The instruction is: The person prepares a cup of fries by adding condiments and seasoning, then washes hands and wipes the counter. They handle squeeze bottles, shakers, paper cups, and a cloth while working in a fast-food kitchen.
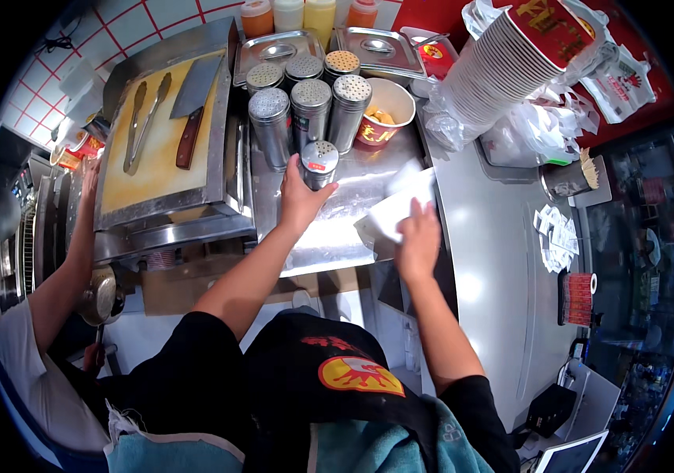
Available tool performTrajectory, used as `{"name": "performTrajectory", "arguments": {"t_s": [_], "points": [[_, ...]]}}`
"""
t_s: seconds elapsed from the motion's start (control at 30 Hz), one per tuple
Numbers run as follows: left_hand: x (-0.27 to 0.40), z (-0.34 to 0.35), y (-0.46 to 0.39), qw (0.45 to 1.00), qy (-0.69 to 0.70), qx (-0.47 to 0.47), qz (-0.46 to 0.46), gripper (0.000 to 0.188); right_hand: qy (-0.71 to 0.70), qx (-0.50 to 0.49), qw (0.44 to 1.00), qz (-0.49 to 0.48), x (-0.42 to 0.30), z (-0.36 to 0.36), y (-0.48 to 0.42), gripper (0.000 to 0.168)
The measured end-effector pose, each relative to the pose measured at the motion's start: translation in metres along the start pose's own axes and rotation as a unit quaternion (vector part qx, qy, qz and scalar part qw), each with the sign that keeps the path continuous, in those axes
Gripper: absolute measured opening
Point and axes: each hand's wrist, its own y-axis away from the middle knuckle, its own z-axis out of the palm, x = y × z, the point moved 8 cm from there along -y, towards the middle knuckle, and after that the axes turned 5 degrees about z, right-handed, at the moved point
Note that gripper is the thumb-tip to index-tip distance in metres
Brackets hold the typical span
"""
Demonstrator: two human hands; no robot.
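My left hand [302, 204] has its thumb and fingers around the lower part of a metal shaker [319, 162] with a perforated lid and a small red label. That shaker stands in front of a group of several similar metal shakers [311, 103]. Farther right, my right hand [419, 236] holds a white sheet [399, 207], blurred, over the stainless steel worktop [328, 236]; I cannot tell whether it is paper or cloth. Behind the sheet stands a red and white paper tub [393, 106] with yellowish pieces of food inside.
At left, a cutting board [156, 189] bears metal tongs [146, 121] and a cleaver [195, 100]. Lidded steel pans [381, 50] and squeeze bottles [319, 18] line the back. Stacked paper tubs [490, 71] lean at right. Another person's arm [80, 242] reaches in at far left.
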Motion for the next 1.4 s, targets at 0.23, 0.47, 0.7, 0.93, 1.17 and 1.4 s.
{"name": "performTrajectory", "arguments": {"t_s": [0.23,0.47,0.7,0.93,1.17,1.4], "points": [[-0.015,0.020,-0.015,0.996,0.044,0.055,-0.054,0.079,0.019,-0.182,0.978,0.098,-0.012,0.067,-0.021,0.055],[0.031,-0.056,0.021,0.988,0.122,0.051,-0.084,0.080,0.037,-0.019,0.990,0.135,0.045,0.108,-0.103,0.059],[0.023,-0.148,0.087,0.981,0.081,0.110,-0.136,0.085,-0.175,-0.212,0.948,-0.158,-0.085,0.100,0.008,0.067],[0.045,-0.166,0.117,0.980,0.070,0.137,-0.128,0.081,0.000,-0.096,0.993,-0.064,-0.050,0.114,-0.065,0.066],[0.049,-0.184,0.141,0.969,0.093,0.170,-0.151,0.088,-0.155,-0.260,0.918,-0.257,-0.177,0.135,-0.017,0.069],[0.055,-0.179,0.140,0.981,0.053,0.138,-0.128,0.087,-0.148,-0.196,0.933,-0.262,-0.211,0.150,-0.027,0.058]]}}
